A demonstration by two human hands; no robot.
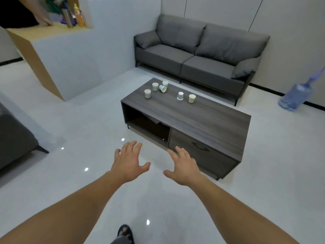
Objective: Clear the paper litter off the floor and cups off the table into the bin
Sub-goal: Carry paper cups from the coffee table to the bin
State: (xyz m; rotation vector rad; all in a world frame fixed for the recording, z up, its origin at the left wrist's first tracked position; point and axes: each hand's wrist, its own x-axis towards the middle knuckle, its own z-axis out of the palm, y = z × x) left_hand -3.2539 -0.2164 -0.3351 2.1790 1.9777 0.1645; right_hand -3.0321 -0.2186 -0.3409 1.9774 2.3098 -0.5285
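Several small paper cups stand on the far end of the dark wooden coffee table (202,118): one at the left (147,93), one behind it (155,86), one tipped on its side (162,88), one upside down (180,95) and one at the right (192,98). My left hand (129,162) and my right hand (184,165) are stretched out side by side above the floor, short of the table's near end. Both have spread fingers and hold nothing. No paper litter or bin shows in this view.
A grey sofa (198,51) stands behind the table. A white and wood counter (58,50) with bottles is at the left, another person's hand resting on it. A blue water jug (295,97) sits at the right wall. A dark seat (14,138) lies at the left edge.
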